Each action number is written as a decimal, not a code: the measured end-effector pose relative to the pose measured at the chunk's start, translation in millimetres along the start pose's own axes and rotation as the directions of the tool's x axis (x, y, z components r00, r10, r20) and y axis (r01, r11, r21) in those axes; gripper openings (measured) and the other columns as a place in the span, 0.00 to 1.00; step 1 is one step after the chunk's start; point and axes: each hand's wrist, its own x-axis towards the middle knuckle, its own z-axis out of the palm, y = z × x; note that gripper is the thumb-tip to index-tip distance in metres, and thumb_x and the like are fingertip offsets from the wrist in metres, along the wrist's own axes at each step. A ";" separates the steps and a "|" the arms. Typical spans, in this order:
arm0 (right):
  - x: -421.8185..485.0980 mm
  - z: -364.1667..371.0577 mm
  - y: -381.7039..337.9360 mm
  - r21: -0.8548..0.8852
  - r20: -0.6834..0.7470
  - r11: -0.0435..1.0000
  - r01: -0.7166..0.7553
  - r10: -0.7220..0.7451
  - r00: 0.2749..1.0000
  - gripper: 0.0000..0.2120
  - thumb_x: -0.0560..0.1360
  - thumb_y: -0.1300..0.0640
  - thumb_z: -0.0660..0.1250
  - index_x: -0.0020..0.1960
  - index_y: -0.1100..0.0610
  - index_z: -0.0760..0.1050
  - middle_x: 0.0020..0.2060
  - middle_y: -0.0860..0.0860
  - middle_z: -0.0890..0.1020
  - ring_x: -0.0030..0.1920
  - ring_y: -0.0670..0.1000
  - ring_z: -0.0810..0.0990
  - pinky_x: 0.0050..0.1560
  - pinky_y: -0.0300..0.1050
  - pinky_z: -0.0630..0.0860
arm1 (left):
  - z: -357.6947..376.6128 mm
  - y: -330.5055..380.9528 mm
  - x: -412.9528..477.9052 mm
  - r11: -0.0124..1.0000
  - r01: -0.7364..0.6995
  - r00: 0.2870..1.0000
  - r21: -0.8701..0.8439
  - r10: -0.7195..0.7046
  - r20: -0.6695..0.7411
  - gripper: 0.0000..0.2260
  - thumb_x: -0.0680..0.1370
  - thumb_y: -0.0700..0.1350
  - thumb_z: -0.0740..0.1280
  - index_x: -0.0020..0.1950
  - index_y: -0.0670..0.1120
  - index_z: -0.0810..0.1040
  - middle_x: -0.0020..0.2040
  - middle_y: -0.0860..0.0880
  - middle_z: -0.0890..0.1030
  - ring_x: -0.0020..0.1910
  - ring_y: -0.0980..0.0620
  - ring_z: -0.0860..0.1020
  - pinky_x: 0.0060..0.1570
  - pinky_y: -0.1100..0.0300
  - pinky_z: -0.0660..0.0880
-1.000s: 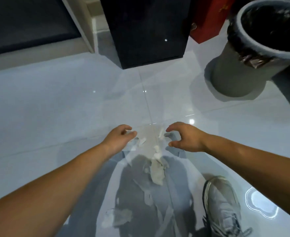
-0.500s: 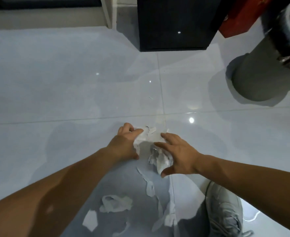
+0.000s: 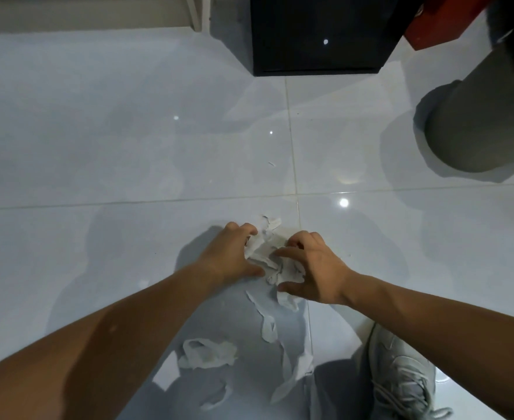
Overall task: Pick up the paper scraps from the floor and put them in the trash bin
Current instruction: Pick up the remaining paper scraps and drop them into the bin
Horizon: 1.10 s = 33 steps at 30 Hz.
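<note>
White torn paper scraps lie on the glossy tile floor. A bunched heap of scraps (image 3: 266,256) sits between my hands. My left hand (image 3: 230,256) presses against its left side with curled fingers. My right hand (image 3: 313,268) cups its right side, thumb low and fingers over the top. More loose scraps (image 3: 208,353) lie nearer to me, with long strips (image 3: 269,327) trailing back from the heap. The grey trash bin (image 3: 479,116) stands at the far right, its black-lined rim cut off by the frame edge.
A black cabinet (image 3: 322,34) stands on the floor straight ahead. A red box (image 3: 437,28) sits beside it, behind the bin. My grey sneaker (image 3: 401,374) is at the lower right. One tiny scrap (image 3: 272,164) lies farther out on the tiles.
Both hands have closed in from either side and pushed the scraps together into one heap. The view has tilted down, so the bin's opening has slid out of frame.
</note>
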 end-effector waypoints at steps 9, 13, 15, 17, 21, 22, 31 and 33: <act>-12.3 18.4 -3.7 -0.058 -0.035 0.997 0.041 -0.043 0.998 0.34 0.64 0.29 0.70 0.65 0.43 0.74 0.62 0.52 0.72 0.60 0.53 0.71 0.61 0.48 0.75 | 13.8 1.7 -4.7 0.999 0.036 0.994 -0.001 -0.036 -0.101 0.25 0.65 0.58 0.78 0.58 0.54 0.76 0.48 0.54 0.72 0.44 0.53 0.74 0.43 0.59 0.72; -12.5 23.6 -3.4 -0.046 -0.080 0.998 0.047 -0.051 0.995 0.25 0.67 0.40 0.75 0.61 0.47 0.78 0.57 0.52 0.74 0.54 0.53 0.72 0.51 0.45 0.79 | 22.2 -2.4 -7.2 0.995 0.061 0.986 -0.083 -0.073 -0.150 0.17 0.67 0.51 0.79 0.51 0.50 0.79 0.43 0.54 0.76 0.40 0.56 0.75 0.41 0.63 0.69; -11.8 23.1 -2.9 -0.027 -0.109 0.998 0.052 -0.055 0.992 0.21 0.68 0.46 0.77 0.58 0.51 0.81 0.54 0.53 0.75 0.52 0.54 0.74 0.48 0.46 0.79 | 24.2 -3.8 -7.5 0.986 0.088 0.982 -0.142 -0.109 -0.154 0.14 0.67 0.50 0.79 0.49 0.51 0.81 0.42 0.54 0.78 0.39 0.58 0.76 0.40 0.64 0.71; -11.1 22.7 -1.6 -0.002 -0.120 0.999 0.053 -0.053 0.991 0.16 0.69 0.52 0.77 0.54 0.54 0.82 0.52 0.55 0.77 0.50 0.55 0.76 0.46 0.44 0.79 | 24.4 -2.7 -8.0 0.975 0.118 0.979 -0.187 -0.146 -0.142 0.12 0.67 0.49 0.79 0.45 0.51 0.81 0.40 0.53 0.79 0.39 0.56 0.78 0.41 0.63 0.74; -7.0 16.1 -0.2 0.066 -0.087 0.998 -0.003 0.009 0.996 0.07 0.73 0.59 0.73 0.51 0.56 0.84 0.49 0.55 0.82 0.47 0.55 0.81 0.49 0.46 0.81 | 24.0 -0.5 -8.3 0.943 0.167 0.977 -0.287 -0.197 -0.080 0.09 0.67 0.47 0.80 0.42 0.51 0.82 0.38 0.52 0.82 0.36 0.55 0.80 0.39 0.62 0.76; -5.7 10.2 -1.6 0.115 -0.090 0.991 -0.063 0.073 0.993 0.07 0.74 0.58 0.71 0.51 0.55 0.84 0.49 0.53 0.82 0.47 0.53 0.80 0.50 0.42 0.79 | 23.4 1.3 -8.7 0.929 0.170 0.979 -0.328 -0.198 -0.054 0.09 0.67 0.47 0.80 0.43 0.50 0.82 0.37 0.51 0.82 0.34 0.56 0.81 0.37 0.62 0.75; -5.5 -49.7 -1.3 0.679 -0.151 0.700 -0.220 0.427 0.892 0.06 0.73 0.59 0.75 0.39 0.50 0.83 0.39 0.46 0.85 0.39 0.45 0.82 0.40 0.31 0.74 | -11.8 53.1 2.8 0.781 0.172 0.967 -0.601 -0.249 -0.047 0.14 0.66 0.45 0.81 0.49 0.43 0.83 0.41 0.47 0.85 0.34 0.54 0.83 0.33 0.64 0.79; -10.1 -66.8 -0.1 0.771 -0.171 0.608 -0.188 0.481 0.860 0.02 0.71 0.60 0.76 0.41 0.55 0.84 0.40 0.50 0.86 0.38 0.45 0.83 0.38 0.31 0.76 | -23.3 65.2 7.4 0.735 0.172 0.966 -0.655 -0.255 -0.032 0.15 0.67 0.43 0.80 0.50 0.40 0.82 0.40 0.46 0.85 0.31 0.57 0.82 0.31 0.66 0.78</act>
